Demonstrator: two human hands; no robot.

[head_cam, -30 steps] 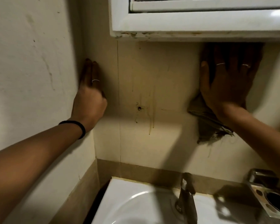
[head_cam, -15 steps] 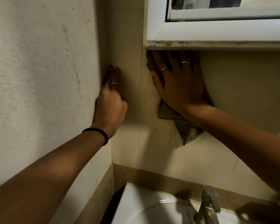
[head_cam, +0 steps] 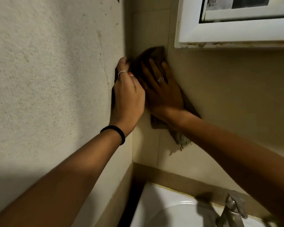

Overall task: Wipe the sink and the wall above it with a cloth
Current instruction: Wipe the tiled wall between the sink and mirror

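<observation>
My right hand [head_cam: 164, 94] presses spread fingers flat on the cloth [head_cam: 156, 54] in the wall [head_cam: 220, 95] corner; my left hand [head_cam: 128, 95] rests beside, fingers together. It looks soft, limp; I'd palm its middle.

Cloth [head_cam: 154, 54] on wall [head_cam: 220, 95] above sink [head_cam: 154, 202]

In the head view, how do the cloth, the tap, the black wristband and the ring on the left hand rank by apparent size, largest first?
1. cloth, though the right hand covers much of it
2. tap, cut off by the frame edge and nearer the camera, so its rank is unsure
3. black wristband
4. ring on the left hand
</observation>
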